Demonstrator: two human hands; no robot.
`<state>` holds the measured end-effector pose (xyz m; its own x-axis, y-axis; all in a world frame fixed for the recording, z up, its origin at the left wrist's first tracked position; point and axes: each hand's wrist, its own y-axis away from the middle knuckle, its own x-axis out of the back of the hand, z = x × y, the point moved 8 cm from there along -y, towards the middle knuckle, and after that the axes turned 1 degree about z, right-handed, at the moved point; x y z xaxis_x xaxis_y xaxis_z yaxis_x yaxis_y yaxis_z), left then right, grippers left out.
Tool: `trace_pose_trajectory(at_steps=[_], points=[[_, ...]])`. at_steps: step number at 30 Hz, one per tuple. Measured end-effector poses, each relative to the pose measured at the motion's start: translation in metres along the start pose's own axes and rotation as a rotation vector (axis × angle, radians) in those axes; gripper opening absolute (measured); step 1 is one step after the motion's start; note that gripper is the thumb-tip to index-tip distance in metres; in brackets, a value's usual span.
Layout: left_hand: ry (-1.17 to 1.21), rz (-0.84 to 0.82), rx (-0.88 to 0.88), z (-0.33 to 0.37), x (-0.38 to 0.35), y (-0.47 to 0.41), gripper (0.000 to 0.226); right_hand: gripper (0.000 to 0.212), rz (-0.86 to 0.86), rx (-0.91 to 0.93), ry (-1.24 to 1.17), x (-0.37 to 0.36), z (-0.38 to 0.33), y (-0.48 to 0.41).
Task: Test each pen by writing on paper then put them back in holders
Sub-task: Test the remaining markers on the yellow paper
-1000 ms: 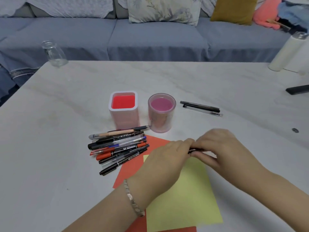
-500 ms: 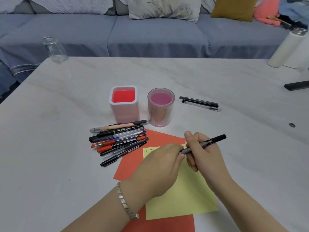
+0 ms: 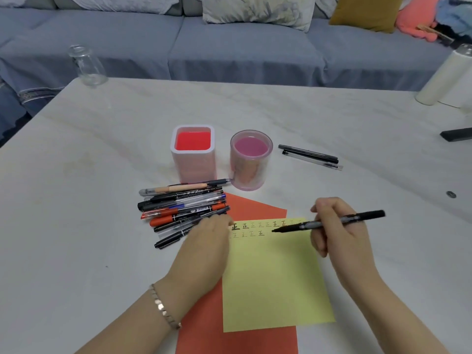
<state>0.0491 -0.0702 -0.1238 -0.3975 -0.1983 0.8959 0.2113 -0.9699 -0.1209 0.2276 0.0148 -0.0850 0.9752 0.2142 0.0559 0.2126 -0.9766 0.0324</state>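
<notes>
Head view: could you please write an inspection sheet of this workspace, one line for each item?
Surface: pale table, no spill seen.
Job's things: yellow paper on red paper, characters written at its top; pile of pens left of them; square holder and round holder, both without pens; two pens right of the round holder.
Clutter: glass jar, white cylinder, dark bar at table edges.
Grippers: right hand grips black marker, tip over yellow paper; left hand rests at paper's left edge, grip unclear.
Cables: nothing seen.
Surroundings: grey sofa with cushions behind table.

black marker [image 3: 298,226] in right hand [image 3: 341,237], tip over yellow paper [image 3: 275,282], left hand [image 3: 207,242] beside
</notes>
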Motion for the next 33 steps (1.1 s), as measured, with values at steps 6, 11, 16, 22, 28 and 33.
trace_pose_trajectory(at_steps=[6,11,16,22,28,33], points=[[-0.243,0.192,-0.052,-0.019,-0.008,0.007,0.033,0.021,0.059,-0.066,0.11,0.021,0.02,0.005],[-0.179,-0.178,-0.209,0.02,-0.048,0.007,0.049,0.025,0.102,-0.08,0.047,0.027,0.025,0.002],[-0.331,-0.235,-0.205,0.009,-0.065,0.009,0.053,0.032,0.066,-0.136,-0.069,0.019,0.032,-0.003],[-0.253,-0.14,-0.204,-0.001,-0.061,0.014,0.048,0.022,0.056,-0.149,0.004,-0.002,0.049,-0.01],[-0.173,-0.096,-0.201,-0.004,-0.061,0.013,0.044,0.038,0.149,-0.033,0.128,-0.026,0.055,-0.023],[-0.132,-0.085,-0.203,-0.003,-0.06,0.013,0.044,0.046,0.183,0.043,0.182,-0.041,0.067,-0.029]])
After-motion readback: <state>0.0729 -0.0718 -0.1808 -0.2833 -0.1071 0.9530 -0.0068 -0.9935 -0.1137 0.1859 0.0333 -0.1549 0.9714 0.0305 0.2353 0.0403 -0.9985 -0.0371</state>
